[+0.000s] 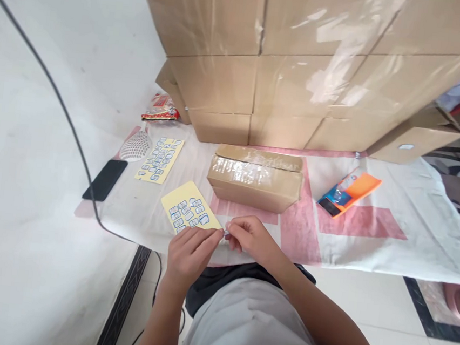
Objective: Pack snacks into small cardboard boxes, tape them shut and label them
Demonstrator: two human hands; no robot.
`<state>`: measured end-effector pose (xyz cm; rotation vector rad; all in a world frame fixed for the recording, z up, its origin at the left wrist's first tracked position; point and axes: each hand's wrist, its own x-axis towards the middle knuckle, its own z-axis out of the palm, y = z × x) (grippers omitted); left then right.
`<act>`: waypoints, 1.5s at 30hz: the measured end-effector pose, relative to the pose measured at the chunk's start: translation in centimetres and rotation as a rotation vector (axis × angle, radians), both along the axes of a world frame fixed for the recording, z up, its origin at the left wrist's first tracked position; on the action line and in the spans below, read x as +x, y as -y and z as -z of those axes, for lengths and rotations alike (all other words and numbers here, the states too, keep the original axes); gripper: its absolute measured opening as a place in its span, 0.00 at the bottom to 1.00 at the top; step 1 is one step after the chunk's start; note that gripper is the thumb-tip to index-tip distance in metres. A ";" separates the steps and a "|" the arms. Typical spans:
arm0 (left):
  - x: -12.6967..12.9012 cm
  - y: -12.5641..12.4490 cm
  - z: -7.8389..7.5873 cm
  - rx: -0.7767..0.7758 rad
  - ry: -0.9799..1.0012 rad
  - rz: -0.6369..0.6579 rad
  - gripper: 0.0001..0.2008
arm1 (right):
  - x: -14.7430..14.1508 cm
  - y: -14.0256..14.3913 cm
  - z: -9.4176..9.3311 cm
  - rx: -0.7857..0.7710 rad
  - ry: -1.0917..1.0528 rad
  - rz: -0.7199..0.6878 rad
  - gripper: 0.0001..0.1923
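Yellow sticker sheet (188, 212) lies at the near edge of the cloth (391, 231); left hand (189, 252) and right hand (250, 237) close their grip together on a tiny sticker (226, 232) just beside it. Small box (256, 178) sits farther, free cloth at its right.

No legible text; sticker sheet (189, 208) print blurred.

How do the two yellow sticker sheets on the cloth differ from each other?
The near sticker sheet lies tilted right by the left hand and right hand; the far sticker sheet lies apart, beside a phone. The near sheet has bare yellow gaps in its upper part, with stickers only lower down; the far sheet looks full. Both are yellow with small blue-and-white stickers.
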<state>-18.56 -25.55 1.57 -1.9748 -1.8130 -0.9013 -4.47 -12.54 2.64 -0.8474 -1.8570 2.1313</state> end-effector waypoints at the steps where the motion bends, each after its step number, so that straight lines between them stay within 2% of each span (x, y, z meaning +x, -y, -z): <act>1: 0.7 -0.7 -0.1 -0.038 -0.014 0.054 0.14 | 1.4 -0.4 -0.1 0.071 0.011 0.046 0.19; 3: 1.9 -2.3 -0.4 -0.073 -0.036 0.148 0.14 | 4.7 -1.6 -0.2 0.201 0.016 0.112 0.16; 5: 2.2 -3.8 -0.6 0.041 -0.049 0.116 0.12 | 8.0 -3.7 0.0 0.321 -0.034 0.159 0.14; 7: 1.4 -5.6 -0.8 0.266 0.031 -0.088 0.16 | 10.8 -6.8 0.7 0.489 -0.091 0.230 0.13; 9: -0.4 -7.9 -0.9 0.390 0.265 -0.295 0.22 | 12.4 -10.1 1.4 0.662 -0.117 0.277 0.12; 10: -1.5 -9.3 -0.9 0.362 0.426 -0.339 0.26 | 12.8 -11.6 1.8 0.733 -0.121 0.270 0.12; 13: -4.5 -13.2 -1.1 0.085 0.815 -0.334 0.32 | 12.0 -14.6 2.6 0.910 -0.105 0.180 0.13; 16: -6.1 -15.6 -1.2 -0.076 0.939 -0.323 0.37 | 10.4 -15.3 2.9 1.052 -0.003 0.145 0.13; 19: -6.4 -16.3 -1.2 -0.081 0.977 -0.293 0.38 | 9.7 -15.2 3.3 1.027 0.092 0.231 0.10; 20: -6.4 -16.3 -1.2 -0.079 0.993 -0.293 0.38 | 9.6 -15.3 3.5 0.991 0.093 0.265 0.12; 22: -6.5 -16.4 -0.9 -0.068 1.031 -0.302 0.38 | 9.6 -15.4 3.9 0.909 0.033 0.264 0.31; 23: -6.6 -16.5 -0.9 -0.059 1.052 -0.309 0.37 | 9.4 -15.5 4.1 0.865 -0.014 0.219 0.40; 25: -6.8 -16.7 -1.1 -0.052 1.083 -0.318 0.34 | 9.0 -15.3 4.1 0.776 -0.100 0.098 0.46; 27: -6.8 -16.8 -2.1 -0.038 1.100 -0.299 0.30 | 8.8 -14.7 3.4 0.717 -0.162 0.068 0.43; 29: -5.8 -17.4 -4.2 0.013 1.090 -0.247 0.27 | 9.8 -13.8 2.0 0.717 -0.236 0.136 0.43; 32: -1.1 -20.0 -8.4 0.131 1.019 -0.089 0.22 | 14.8 -12.5 -0.5 0.777 -0.370 0.355 0.42; 34: 4.5 -23.5 -10.6 0.166 0.913 0.109 0.18 | 20.3 -11.7 -1.3 0.835 -0.392 0.573 0.41; 36: 11.6 -28.3 -11.5 0.166 0.691 0.322 0.13 | 26.4 -11.2 -1.0 0.890 -0.318 0.824 0.40; 39: 22.3 -36.3 -10.4 0.050 0.524 0.538 0.05 | 34.0 -11.6 1.6 0.969 -0.148 1.147 0.40; 41: 27.8 -41.0 -8.7 -0.096 0.332 0.630 0.07 | 36.9 -12.9 3.8 0.981 -0.030 1.270 0.39; 43: 31.2 -44.3 -7.3 -0.157 0.250 0.649 0.08 | 38.1 -15.2 5.7 0.950 0.041 1.295 0.38; 45: 32.2 -45.5 -6.7 -0.145 0.229 0.617 0.08 | 37.8 -18.3 6.6 0.920 0.061 1.237 0.37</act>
